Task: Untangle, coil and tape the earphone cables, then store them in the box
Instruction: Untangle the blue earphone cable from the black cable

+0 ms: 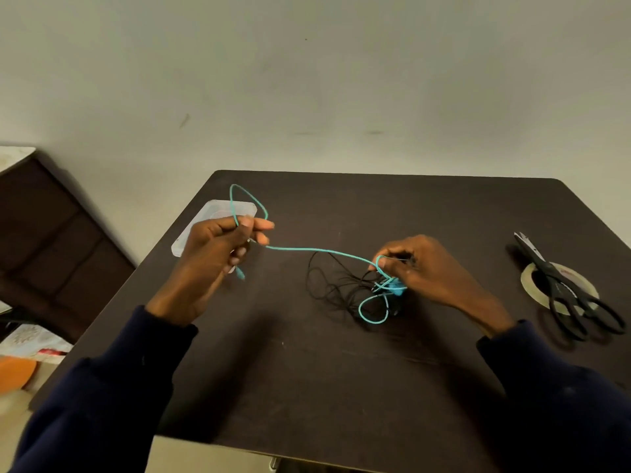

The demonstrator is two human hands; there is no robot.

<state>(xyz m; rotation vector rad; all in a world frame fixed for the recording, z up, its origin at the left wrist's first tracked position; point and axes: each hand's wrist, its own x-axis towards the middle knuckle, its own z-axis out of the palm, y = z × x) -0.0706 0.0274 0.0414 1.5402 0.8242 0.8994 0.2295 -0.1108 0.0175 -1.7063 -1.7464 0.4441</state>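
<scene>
turquoise earphone cable [317, 250] stretched between both hands over the desk [307, 387]. left hand [218, 247] pinches a raised loop; right hand [420, 264] pinches the end snarled in the black cable [327, 281], apparently to keep tension for untangling.

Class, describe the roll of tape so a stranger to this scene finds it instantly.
Look at the dark table, near its right edge. Black scissors lie there across a flat pale ring: that is the tape roll. It is the only round, beige thing on the tabletop.
</scene>
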